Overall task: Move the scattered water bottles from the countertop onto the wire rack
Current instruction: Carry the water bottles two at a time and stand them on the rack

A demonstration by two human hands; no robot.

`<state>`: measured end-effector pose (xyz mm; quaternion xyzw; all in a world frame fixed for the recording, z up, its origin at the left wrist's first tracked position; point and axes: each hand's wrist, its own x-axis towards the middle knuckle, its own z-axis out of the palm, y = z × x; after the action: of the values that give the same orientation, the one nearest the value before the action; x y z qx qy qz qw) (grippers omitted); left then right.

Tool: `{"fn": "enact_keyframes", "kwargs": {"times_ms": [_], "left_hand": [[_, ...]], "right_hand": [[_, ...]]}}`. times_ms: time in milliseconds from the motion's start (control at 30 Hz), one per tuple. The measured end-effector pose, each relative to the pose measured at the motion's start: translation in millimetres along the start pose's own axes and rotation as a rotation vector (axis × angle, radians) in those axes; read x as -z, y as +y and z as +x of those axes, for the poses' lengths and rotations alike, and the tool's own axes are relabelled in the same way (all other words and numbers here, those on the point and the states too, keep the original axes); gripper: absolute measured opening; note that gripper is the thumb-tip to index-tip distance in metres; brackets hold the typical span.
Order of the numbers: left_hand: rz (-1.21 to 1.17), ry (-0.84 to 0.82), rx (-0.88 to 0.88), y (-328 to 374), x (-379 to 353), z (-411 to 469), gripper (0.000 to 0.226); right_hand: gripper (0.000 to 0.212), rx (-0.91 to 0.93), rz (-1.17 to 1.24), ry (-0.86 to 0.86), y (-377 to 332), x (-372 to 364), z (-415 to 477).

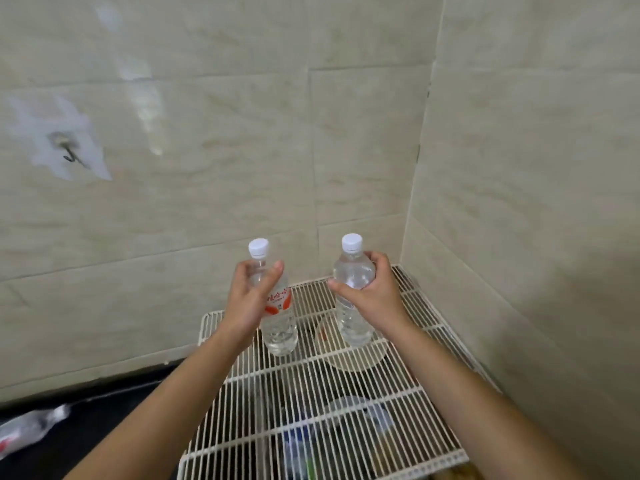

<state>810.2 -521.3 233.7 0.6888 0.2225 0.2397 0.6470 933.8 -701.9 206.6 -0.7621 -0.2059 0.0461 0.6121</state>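
Two clear water bottles with white caps stand upright over the back of the white wire rack (346,379). My left hand (247,299) grips the upper part of the red-labelled bottle (278,323). My right hand (369,289) is wrapped around the shoulder of the plain bottle (353,320). Both bottle bases are at the rack's surface; whether they rest on it I cannot tell. A third bottle (26,429) lies on its side on the dark countertop (104,410) at the far left.
The rack sits in a corner between two beige tiled walls (519,168). Under the rack's wires show a pale plate (360,358) and other blurred items. A metal hook (69,152) sticks out of the left wall.
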Motion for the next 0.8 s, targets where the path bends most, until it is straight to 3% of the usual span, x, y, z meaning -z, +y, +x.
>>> {"fn": "enact_keyframes", "kwargs": {"times_ms": [167, 300, 633, 800], "left_hand": [[0.123, 0.088, -0.006, 0.6, -16.8, 27.3, 0.072], [0.176, 0.097, -0.026, 3.6, -24.0, 55.4, 0.057], [0.206, -0.076, -0.075, -7.7, -17.7, 104.3, 0.058], [0.315, -0.068, -0.189, 10.3, -10.3, 119.7, 0.027]], "right_hand": [[0.077, 0.051, -0.054, -0.141, -4.5, -7.6, 63.5], [0.09, 0.082, -0.2, -0.208, -1.9, -12.2, 91.3], [0.093, -0.184, -0.212, -0.539, -6.7, 29.7, 134.5], [0.089, -0.22, -0.398, -0.567, -37.4, 16.1, 132.1]]}}
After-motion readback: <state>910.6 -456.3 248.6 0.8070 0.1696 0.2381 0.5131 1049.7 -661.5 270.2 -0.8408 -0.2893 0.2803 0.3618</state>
